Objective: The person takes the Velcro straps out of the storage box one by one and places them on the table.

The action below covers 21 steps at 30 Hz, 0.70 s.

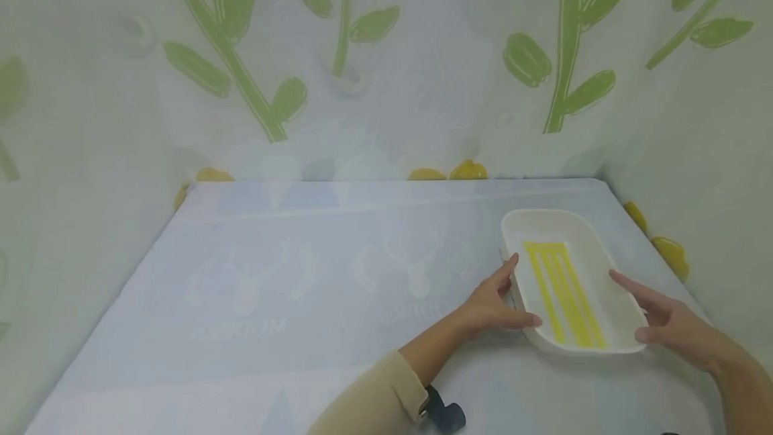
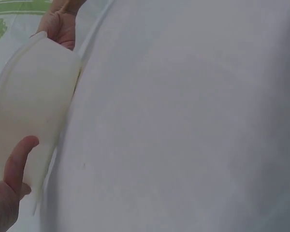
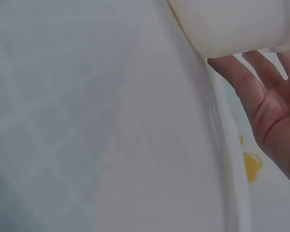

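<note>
A white tray with rounded corners and raised walls stands on the right part of the table. Several yellow stripes run lengthwise over its floor; whether they are printed or loose pieces I cannot tell. My left hand holds the tray's left side, its thumb over the near-left rim and a finger along the outer wall. At the opposite side, my right hand grips the near-right rim between forefinger and thumb. In the right wrist view, fingers of the right hand touch the tray's outer wall low down.
A pale cloth with faint deer-head prints covers the table. Behind and at the sides hang pale curtains with green stems and yellow flowers. A black device sits at my left wrist. The table's right edge runs close beside the tray.
</note>
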Each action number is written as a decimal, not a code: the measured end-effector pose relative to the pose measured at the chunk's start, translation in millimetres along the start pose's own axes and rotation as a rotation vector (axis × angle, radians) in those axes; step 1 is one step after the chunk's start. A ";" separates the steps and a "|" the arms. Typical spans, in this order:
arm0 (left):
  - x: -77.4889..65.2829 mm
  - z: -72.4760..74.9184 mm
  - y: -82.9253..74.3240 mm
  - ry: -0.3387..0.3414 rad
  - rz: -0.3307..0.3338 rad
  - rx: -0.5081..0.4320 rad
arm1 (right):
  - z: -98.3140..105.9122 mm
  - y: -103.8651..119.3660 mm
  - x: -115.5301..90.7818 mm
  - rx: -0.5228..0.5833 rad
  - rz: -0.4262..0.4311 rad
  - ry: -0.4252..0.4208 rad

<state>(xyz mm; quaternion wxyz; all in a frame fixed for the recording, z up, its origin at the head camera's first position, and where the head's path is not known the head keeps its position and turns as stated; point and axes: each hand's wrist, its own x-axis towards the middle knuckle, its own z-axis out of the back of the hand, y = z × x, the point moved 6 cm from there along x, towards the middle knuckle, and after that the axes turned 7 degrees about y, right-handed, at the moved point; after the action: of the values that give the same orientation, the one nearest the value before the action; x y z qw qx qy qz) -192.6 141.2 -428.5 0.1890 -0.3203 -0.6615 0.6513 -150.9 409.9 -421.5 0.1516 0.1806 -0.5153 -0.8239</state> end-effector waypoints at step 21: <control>-20.0 26.3 5.8 -0.021 -0.054 0.034 | -24.4 24.3 23.6 0.232 0.045 0.094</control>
<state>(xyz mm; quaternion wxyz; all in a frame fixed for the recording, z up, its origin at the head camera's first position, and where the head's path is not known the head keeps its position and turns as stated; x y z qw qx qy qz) -194.6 108.0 -433.0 0.2052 -0.2922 -0.6608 0.6602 -159.3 370.0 -412.7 0.1720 0.2235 -0.6033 -0.7459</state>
